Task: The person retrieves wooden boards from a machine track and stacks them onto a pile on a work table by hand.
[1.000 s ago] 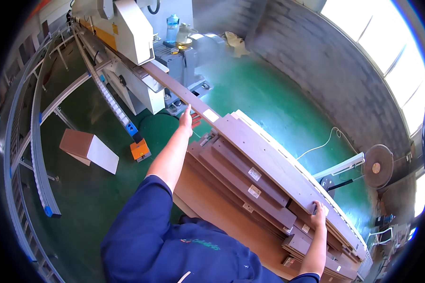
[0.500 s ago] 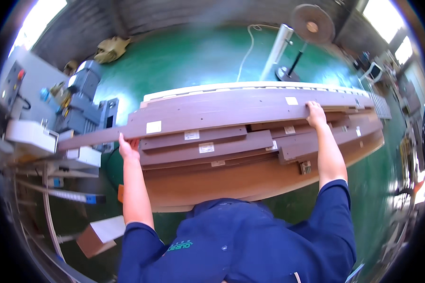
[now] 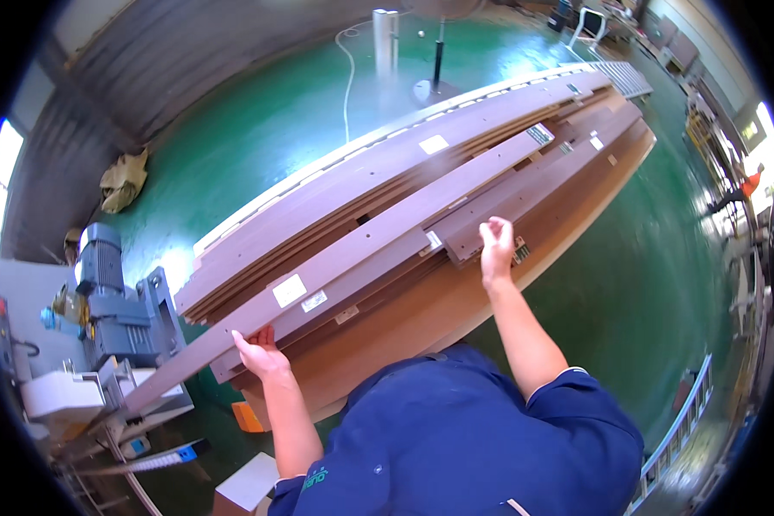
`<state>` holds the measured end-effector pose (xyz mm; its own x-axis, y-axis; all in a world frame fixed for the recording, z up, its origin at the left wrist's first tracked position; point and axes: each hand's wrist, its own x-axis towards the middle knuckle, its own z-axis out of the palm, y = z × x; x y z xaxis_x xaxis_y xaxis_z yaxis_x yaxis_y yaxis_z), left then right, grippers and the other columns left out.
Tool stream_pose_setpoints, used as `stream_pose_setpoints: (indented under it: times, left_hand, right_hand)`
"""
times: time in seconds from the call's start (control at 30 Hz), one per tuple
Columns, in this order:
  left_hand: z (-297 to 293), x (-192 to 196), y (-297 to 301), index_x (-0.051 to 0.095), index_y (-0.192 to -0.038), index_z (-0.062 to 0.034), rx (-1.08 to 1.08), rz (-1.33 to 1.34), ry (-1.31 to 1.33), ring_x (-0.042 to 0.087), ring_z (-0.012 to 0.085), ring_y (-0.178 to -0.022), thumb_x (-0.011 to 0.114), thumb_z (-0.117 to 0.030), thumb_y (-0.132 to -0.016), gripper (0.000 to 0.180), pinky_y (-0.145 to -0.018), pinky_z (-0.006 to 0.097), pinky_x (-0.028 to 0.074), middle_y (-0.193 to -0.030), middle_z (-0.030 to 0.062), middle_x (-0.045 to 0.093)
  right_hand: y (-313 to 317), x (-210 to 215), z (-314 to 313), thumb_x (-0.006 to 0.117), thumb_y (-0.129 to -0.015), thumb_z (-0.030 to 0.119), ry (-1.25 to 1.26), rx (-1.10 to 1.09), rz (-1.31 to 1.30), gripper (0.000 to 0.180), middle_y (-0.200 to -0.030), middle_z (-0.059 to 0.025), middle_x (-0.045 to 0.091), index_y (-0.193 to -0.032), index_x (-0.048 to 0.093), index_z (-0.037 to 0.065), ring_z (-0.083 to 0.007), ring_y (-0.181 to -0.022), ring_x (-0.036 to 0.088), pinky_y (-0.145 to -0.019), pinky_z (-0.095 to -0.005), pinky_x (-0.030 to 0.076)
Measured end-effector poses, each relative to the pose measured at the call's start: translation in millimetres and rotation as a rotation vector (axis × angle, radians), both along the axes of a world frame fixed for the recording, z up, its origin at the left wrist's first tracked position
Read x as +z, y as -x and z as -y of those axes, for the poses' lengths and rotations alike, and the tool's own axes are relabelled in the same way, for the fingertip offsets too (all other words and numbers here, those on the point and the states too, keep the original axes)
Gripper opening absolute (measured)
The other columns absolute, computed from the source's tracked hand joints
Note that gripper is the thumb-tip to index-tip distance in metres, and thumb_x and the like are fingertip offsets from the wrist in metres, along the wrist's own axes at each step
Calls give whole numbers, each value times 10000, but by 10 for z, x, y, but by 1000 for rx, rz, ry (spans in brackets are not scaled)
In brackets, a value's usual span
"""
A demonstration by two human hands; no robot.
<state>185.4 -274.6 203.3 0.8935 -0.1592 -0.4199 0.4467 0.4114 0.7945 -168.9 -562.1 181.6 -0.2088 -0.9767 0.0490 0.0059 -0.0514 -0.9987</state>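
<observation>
Here, your left hand (image 3: pixel 262 354), thumb spread, cups the drilled board (image 3: pixel 344 254) angling toward the stack's (image 3: pixel 430 314) right end; your right hand (image 3: pixel 496 251), half-curled, hangs empty.

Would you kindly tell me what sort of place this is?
It looks like a woodworking or furniture workshop: long brown boards lie stacked, a grey motor stands at left, and the floor is green and glossy.

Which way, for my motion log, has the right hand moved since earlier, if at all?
Yes: the right hand has moved toward the person, away from the white label on the rear plank.
</observation>
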Motion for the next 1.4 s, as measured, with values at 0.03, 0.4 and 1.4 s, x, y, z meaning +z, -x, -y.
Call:
stream_pose_setpoints:
  times: [0.03,0.4,1.4]
  left_hand:
    - [63,-3,125,551,-1102,-50,-26,-2,18,617,216,-842,468,-413,-987,389,-771,327,529,-953,106,624]
    - [490,121,1488,541,-1219,-41,-472,-137,254,608,283,-1065,403,-362,-1020,402,-970,420,489,-1147,134,632]
    - [943,-344,2122,534,-1189,-44,-929,-494,383,464,289,-1266,460,-332,-1006,349,-1088,445,368,-1274,135,556]
  right_hand:
    - [-2,-35,-139,589,-922,113,-40,22,40,216,-962,-27,526,-1113,523,39,-129,-834,540,-778,-267,473]
    - [-401,246,-641,690,-884,233,-491,305,853,439,-1188,-110,570,-1211,484,24,-222,-1084,557,-923,-389,454]
    - [615,26,191,676,-843,438,-580,190,-189,834,-847,-151,601,-1363,340,-121,-182,-583,585,-453,-284,488]
